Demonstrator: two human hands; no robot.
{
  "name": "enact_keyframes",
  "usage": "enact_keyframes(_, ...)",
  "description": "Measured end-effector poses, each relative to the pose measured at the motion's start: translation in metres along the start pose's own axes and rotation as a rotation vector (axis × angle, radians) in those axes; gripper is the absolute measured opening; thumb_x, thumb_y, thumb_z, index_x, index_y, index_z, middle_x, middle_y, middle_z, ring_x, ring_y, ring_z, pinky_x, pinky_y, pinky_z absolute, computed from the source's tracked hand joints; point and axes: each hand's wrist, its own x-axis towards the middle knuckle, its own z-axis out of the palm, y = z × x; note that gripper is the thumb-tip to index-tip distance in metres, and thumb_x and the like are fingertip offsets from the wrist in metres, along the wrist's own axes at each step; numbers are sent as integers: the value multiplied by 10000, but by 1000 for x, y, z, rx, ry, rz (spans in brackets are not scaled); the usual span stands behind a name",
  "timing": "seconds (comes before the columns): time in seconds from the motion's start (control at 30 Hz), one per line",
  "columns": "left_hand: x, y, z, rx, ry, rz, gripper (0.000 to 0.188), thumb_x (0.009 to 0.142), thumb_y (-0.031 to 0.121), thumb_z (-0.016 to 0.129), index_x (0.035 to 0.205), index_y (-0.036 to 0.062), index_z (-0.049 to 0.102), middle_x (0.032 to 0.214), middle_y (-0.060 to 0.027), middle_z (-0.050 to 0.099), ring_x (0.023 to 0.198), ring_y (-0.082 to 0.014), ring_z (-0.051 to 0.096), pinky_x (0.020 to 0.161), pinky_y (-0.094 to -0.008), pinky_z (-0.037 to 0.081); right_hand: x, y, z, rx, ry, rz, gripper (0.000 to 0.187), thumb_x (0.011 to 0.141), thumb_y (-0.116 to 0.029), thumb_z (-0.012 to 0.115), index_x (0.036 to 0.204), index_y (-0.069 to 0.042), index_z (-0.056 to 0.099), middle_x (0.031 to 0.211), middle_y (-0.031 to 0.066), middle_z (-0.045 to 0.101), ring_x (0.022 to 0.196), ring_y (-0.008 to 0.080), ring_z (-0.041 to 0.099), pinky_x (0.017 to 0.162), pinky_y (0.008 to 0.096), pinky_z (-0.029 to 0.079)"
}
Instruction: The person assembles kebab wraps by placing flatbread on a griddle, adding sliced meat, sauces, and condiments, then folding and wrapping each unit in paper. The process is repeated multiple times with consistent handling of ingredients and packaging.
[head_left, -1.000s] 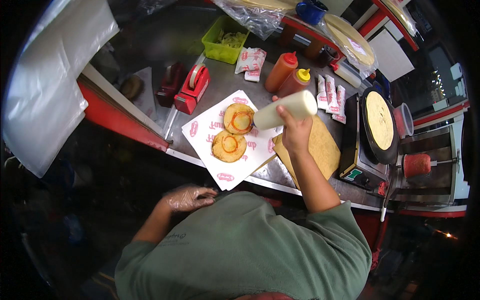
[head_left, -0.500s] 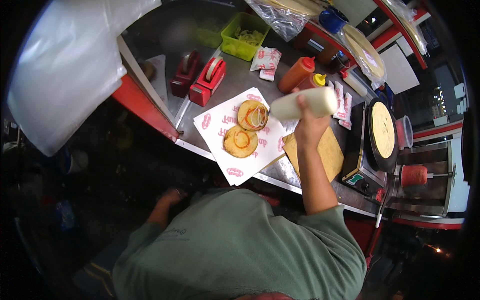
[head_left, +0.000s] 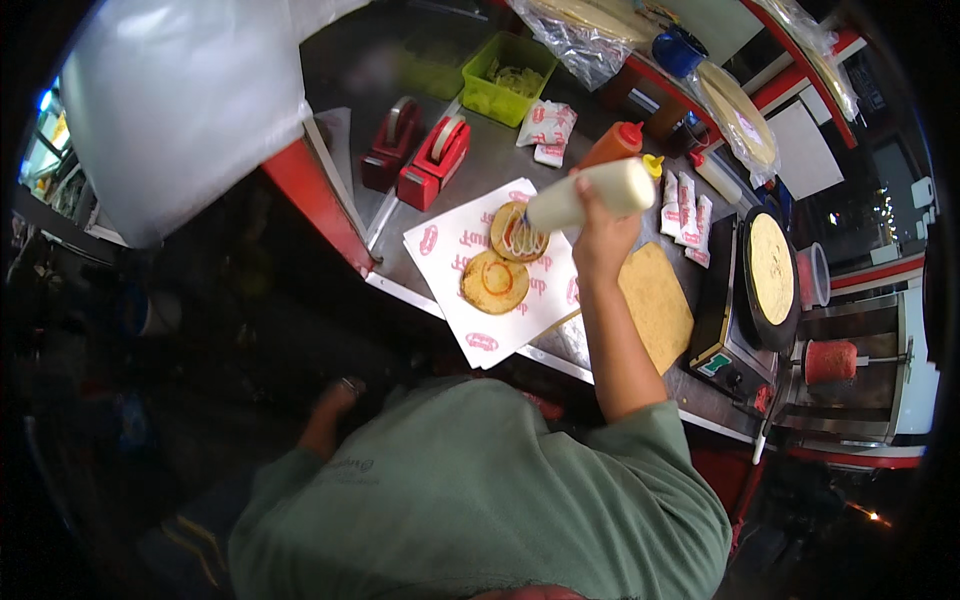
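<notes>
My right hand (head_left: 606, 230) is closed around a white squeeze bottle (head_left: 628, 187), tipped so that its nozzle end points down over a bun half (head_left: 504, 222). Thin lines of white sauce lie across that half, on top of some red sauce. Touching it on the near side is the other bun half (head_left: 494, 286), marked with a ring of red sauce. Both rest on printed white paper (head_left: 450, 290) on the metal counter. Down by my side in shadow hangs my left hand (head_left: 338, 396), away from the counter; its fingers are too dark to make out.
Red tape dispensers (head_left: 436, 160) and a green tub of shredded greens (head_left: 507, 82) stand behind the paper. A red-capped sauce bottle (head_left: 614, 146) and small paper packets (head_left: 686, 212) are beyond my right hand. Rightward are a brown board (head_left: 655, 305) and a griddle with a flatbread (head_left: 770, 265).
More white sauce lines now lie on the far bun half. My right hand has shifted the bottle slightly left, tilting its nozzle end lower. The whole view has turned a little.
</notes>
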Motion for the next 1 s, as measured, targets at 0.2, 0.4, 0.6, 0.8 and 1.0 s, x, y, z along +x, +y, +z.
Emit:
enact_keyframes(0.2, 18, -56, 38, 194, 155, 354, 326, 1056, 254, 483, 1185, 78, 724, 1258, -166, 719, 1097, -381, 694, 969, -508, 530, -14, 1, -2, -218, -113, -66, 362, 906, -58, 788, 1203, 33, 603, 1079, 178, 739, 996, 282, 757, 905, 397, 599)
enact_keyframes(0.4, 7, -25, 18, 221, -154, -2, 392, 1090, 273, 431, 1357, 133, 680, 1473, -143, 604, 1305, -328, 616, 1127, -466, 471, -21, -15, -12, -121, -89, 19, 374, 855, -134, 849, 1143, 23, 670, 1041, 103, 749, 913, 194, 725, 851, 352, 578)
enact_keyframes(0.6, 24, -74, 35, 737, 79, 320, 362, 1057, 282, 479, 1195, 46, 716, 1288, -186, 700, 1120, -386, 693, 984, -471, 544, -34, -16, -23, 140, 44, 231, 440, 834, -15, 824, 1189, 59, 575, 1095, 182, 708, 1027, 338, 739, 935, 442, 602)
enact_keyframes(0.8, 38, -33, 12, -73, 44, -127, 397, 1058, 370, 531, 1343, 144, 690, 1399, -135, 665, 1284, -326, 636, 1082, -466, 495, -50, -32, -31, 19, -1, 159, 358, 865, -18, 804, 1159, 60, 615, 1055, 159, 730, 1043, 289, 736, 922, 409, 589)
enact_keyframes(1.0, 30, 0, -10, 24, 24, -86, 426, 1061, 414, 526, 1351, 145, 684, 1412, -129, 658, 1297, -332, 624, 1080, -444, 486, -69, -21, -40, -253, -162, 67, 325, 883, 23, 756, 1144, 78, 570, 1059, 216, 702, 1028, 380, 746, 927, 452, 612)
